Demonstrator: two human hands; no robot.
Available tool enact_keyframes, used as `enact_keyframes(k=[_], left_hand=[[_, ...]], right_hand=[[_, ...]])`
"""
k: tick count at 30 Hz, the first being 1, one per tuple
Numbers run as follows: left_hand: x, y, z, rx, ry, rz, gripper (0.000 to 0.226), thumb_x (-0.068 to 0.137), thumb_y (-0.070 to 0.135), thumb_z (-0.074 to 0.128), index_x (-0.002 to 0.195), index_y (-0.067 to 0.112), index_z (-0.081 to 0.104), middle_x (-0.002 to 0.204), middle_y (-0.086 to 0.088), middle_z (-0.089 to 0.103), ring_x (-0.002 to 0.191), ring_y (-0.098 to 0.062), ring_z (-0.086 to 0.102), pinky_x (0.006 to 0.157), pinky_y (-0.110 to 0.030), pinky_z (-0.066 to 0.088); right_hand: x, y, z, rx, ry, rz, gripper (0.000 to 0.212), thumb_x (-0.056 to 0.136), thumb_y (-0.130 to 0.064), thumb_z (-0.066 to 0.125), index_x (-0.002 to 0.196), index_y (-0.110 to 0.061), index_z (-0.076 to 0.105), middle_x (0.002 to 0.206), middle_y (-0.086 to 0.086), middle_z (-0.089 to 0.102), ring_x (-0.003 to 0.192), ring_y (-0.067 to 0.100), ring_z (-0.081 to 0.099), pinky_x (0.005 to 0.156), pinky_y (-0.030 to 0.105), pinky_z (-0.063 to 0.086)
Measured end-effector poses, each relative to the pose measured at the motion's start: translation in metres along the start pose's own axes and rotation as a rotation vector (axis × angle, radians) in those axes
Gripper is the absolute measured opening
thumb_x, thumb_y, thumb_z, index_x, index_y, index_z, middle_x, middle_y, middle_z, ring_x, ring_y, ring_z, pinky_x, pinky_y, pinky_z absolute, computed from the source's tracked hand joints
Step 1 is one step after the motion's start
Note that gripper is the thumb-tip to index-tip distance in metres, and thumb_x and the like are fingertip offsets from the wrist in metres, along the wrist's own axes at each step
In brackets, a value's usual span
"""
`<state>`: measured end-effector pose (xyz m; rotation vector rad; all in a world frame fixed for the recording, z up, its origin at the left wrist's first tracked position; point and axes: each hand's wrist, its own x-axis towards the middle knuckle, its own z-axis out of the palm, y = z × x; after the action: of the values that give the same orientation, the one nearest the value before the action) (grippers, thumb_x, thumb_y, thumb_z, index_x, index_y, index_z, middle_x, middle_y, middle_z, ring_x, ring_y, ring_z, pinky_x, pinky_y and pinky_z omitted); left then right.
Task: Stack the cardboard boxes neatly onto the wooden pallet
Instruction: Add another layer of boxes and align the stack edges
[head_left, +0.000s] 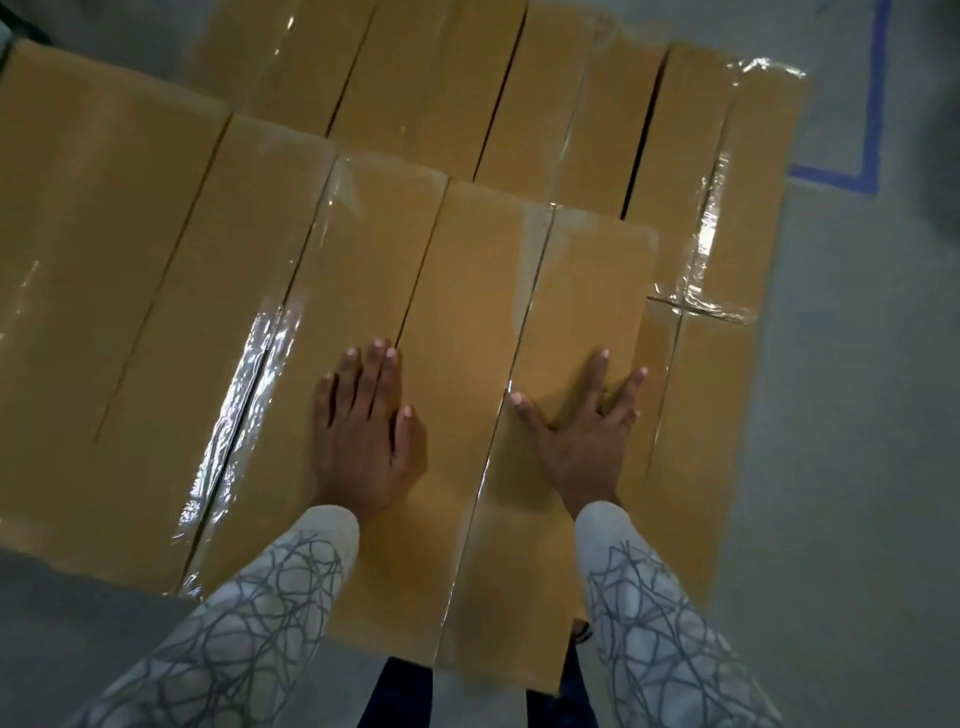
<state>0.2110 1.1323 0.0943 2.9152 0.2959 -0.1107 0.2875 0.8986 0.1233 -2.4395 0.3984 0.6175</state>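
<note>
The person is pressing down on the top box (483, 291). The left hand (363, 436) is lying flat on its lid with fingers straight and close together, and the right hand (582, 431) is resting beside it with fingers splayed wide, neither gripping anything. This box is sitting above the lower boxes (727, 208) showing to its right and beyond it, with the wooden pallet presumably lying out of sight beneath. The placing step is seemingly finishing, so the next move is probably calling for a nudge to square its edges with its neighbours.
</note>
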Motion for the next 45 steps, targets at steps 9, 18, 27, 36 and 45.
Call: enact_keyframes(k=[9,18,27,36,45], left_hand=[[-0.023,0.059,-0.023,-0.056,-0.069,-0.045,0.07,0.104,0.048,0.035,0.163,0.012,0.023,0.172,-0.01,0.014,0.159,-0.033,0.007,0.126,-0.057,0.008],[-0.049,0.228,0.002,0.046,-0.132,0.486,0.062,0.102,0.039,0.042,0.159,0.016,0.036,0.171,-0.01,0.017,0.159,-0.03,0.005,0.127,-0.055,0.008],[-0.029,0.216,0.024,0.357,-0.284,0.553,0.067,0.098,0.04,0.048,0.16,0.02,0.034,0.173,-0.009,0.003,0.159,-0.031,-0.003,0.126,-0.058,0.007],[-0.165,0.262,-0.017,-0.832,0.287,-0.92,0.047,0.096,0.024,0.07,0.14,0.015,0.055,0.138,-0.001,0.042,0.121,-0.013,0.044,0.105,-0.022,0.038],[-0.215,0.232,-0.001,-1.852,0.464,-1.904,0.071,0.097,0.058,0.05,0.154,0.018,0.04,0.146,-0.016,0.051,0.133,-0.036,0.051,0.116,-0.053,0.037]], right_hand=[[-0.041,0.047,-0.041,0.613,-0.023,0.094,0.091,0.099,-0.057,0.053,0.164,-0.038,-0.008,0.169,-0.013,-0.024,0.144,-0.006,-0.005,0.118,0.035,0.018],[-0.073,0.137,-0.04,0.671,-0.093,0.215,0.078,0.095,-0.071,0.036,0.162,-0.041,0.012,0.171,-0.018,-0.005,0.156,0.002,-0.003,0.13,0.048,0.009],[-0.081,0.183,-0.049,0.763,-0.222,0.236,0.077,0.092,-0.078,0.038,0.16,-0.047,0.02,0.17,-0.021,0.01,0.157,0.008,0.01,0.128,0.052,0.016],[-0.118,0.187,-0.048,0.821,-0.261,0.348,0.083,0.093,-0.073,0.037,0.163,-0.029,0.027,0.169,-0.009,0.021,0.156,0.012,0.02,0.129,0.044,0.018],[-0.141,0.163,-0.046,0.905,-0.36,0.463,0.078,0.093,-0.076,0.03,0.161,-0.039,0.025,0.168,-0.011,0.027,0.149,0.015,0.032,0.119,0.052,0.036]])
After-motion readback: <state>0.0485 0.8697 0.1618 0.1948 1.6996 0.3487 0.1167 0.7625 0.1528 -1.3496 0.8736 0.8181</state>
